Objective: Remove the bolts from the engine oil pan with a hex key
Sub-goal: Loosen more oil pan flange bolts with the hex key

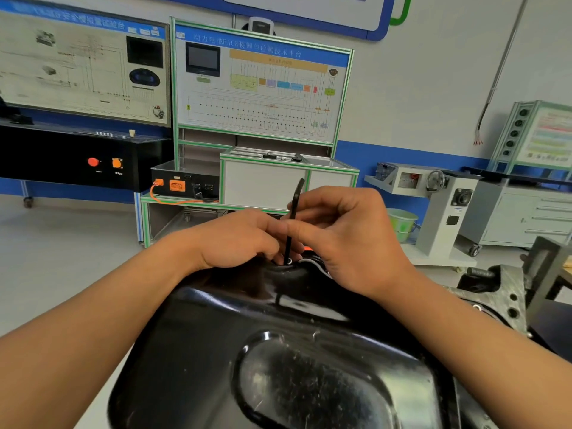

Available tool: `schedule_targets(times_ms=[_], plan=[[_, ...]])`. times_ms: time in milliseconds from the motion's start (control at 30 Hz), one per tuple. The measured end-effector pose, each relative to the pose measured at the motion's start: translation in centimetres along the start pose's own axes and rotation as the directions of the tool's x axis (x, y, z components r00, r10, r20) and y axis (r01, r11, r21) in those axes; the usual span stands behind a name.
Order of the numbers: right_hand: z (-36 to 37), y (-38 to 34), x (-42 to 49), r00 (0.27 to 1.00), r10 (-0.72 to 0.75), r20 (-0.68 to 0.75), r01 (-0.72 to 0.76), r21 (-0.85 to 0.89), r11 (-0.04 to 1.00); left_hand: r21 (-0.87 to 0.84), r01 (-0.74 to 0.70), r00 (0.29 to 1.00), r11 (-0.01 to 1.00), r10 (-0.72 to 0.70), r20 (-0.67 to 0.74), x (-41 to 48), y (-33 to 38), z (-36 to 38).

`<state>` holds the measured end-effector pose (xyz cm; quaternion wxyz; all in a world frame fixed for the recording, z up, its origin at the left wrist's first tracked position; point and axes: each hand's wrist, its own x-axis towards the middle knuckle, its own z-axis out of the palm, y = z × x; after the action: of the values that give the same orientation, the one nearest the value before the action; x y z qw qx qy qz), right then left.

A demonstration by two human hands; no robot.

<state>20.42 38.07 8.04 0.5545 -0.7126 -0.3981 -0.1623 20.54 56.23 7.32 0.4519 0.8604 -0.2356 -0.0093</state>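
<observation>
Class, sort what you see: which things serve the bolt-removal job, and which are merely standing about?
Job: hex key, bolt, oil pan, left hand, right hand.
Standing about: green bucket, wiring display board, black console, grey drawer cabinet.

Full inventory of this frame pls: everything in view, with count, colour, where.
oil pan: 1, glossy black, foreground centre
hex key: 1, black, upright at the pan's far edge
bolt: 1 seen, silvery, at the key's tip
engine block: 1, grey metal, right of the pan
green-framed board: 1, white panel, back centre
second board: 1, pale, back left
console: 1, black, red and orange buttons, below the second board
box: 1, black, orange sockets, on the green-framed bench
bucket: 1, green, floor behind the hands
cabinet: 1, grey, back right
left hand: 1, bare, pinches the key low down
right hand: 1, bare, grips the key higher up
</observation>
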Motion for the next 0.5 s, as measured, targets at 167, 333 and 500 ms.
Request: schedule_targets(times_ms=[167,333,500], plan=[[-0.09,-0.04,-0.11,0.999,-0.037,0.009,0.037,-0.016,0.999,-0.035,0.023,0.999,0.999,-0.024,-0.024,0.00,-0.27,0.08],[-0.08,-0.07,-0.27,0.999,-0.041,0.016,0.041,-0.010,0.999,-0.064,0.026,0.999,0.998,-0.028,-0.023,-0.01,-0.41,0.01],[-0.23,-0.03,-0.21,0.996,-0.067,0.058,0.071,-0.077,0.994,-0.058,0.030,0.999,0.998,-0.032,-0.030,-0.05,-0.45,-0.05]])
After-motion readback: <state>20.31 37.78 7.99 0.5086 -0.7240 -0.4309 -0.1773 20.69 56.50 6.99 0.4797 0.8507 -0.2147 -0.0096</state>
